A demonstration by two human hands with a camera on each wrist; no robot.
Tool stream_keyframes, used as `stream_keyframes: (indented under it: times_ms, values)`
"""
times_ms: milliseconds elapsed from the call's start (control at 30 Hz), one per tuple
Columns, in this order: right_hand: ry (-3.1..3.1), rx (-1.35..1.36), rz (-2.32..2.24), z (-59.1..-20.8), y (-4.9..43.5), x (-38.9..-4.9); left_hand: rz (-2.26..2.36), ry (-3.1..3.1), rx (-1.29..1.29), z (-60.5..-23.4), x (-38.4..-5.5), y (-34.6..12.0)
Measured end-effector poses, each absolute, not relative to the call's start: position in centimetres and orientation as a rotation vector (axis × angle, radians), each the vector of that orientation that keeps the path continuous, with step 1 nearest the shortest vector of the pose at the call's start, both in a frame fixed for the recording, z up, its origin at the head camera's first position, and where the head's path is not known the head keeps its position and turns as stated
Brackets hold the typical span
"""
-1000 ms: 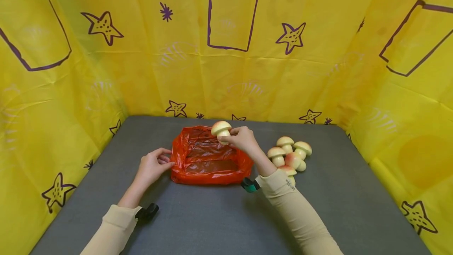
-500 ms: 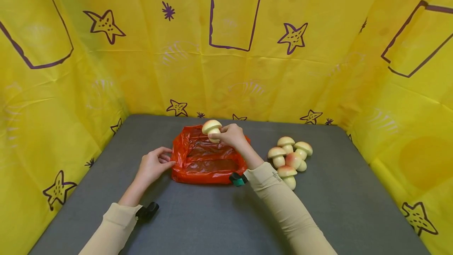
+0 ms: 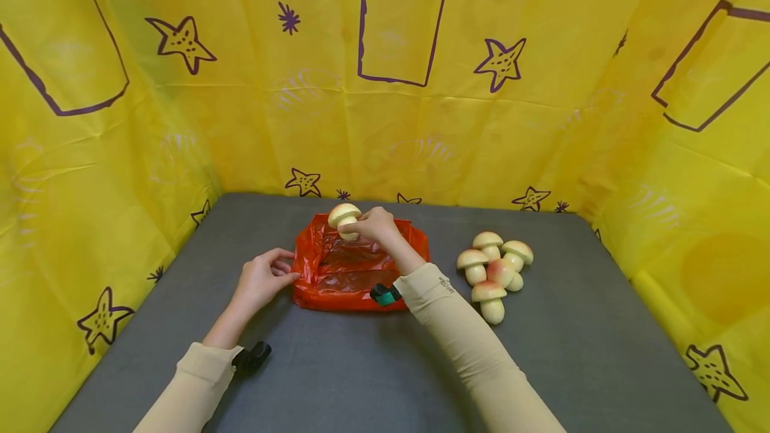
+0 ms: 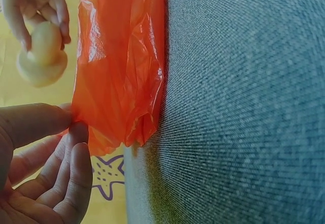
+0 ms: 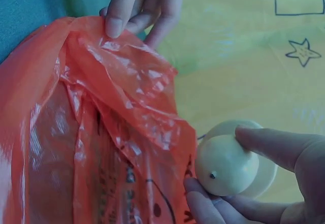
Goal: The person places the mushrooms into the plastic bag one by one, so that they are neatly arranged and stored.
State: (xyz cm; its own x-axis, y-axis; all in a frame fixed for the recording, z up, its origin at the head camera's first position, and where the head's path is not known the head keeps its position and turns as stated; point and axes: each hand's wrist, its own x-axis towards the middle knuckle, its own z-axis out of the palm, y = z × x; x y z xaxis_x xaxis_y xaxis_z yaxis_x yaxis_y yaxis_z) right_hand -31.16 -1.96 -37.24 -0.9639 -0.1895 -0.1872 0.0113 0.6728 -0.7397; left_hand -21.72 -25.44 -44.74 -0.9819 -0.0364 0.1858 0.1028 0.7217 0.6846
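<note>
A red plastic bag (image 3: 361, 301) lies on the grey table, its mouth spread wide and facing up. At its left edge my left hand (image 3: 263, 280) pinches the rim between thumb and fingers; the left wrist view shows the grip on the thin red film (image 4: 119, 71). Above the bag's far left part, my right hand (image 3: 380, 227) holds a toy mushroom (image 3: 344, 214) by its stem, cap up. In the right wrist view the pale stem end of the mushroom (image 5: 226, 165) sits between thumb and fingers, beside the bag's rim.
Several more toy mushrooms (image 3: 489, 293) stand and lie in a cluster on the table (image 3: 577, 326), right of the bag. A yellow cloth (image 3: 313, 132) with purple drawings encloses the back and sides.
My right hand has moved left across the bag with the toy mushroom, from the bag's middle to its far left part. My left hand keeps its hold on the rim.
</note>
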Motion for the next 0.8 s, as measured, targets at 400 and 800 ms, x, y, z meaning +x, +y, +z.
stream_keyframes:
  times_ms: [400, 800]
  values:
    - [2.501, 0.004, -1.287, -38.8, -3.9, -31.8, -1.097, -2.742, -0.063, -44.6, -21.6, -25.5]
    - [2.292, 0.23, -1.464, -40.0, -5.0, -32.0, -1.107, -2.734, -0.065, -44.4, -21.3, -25.4]
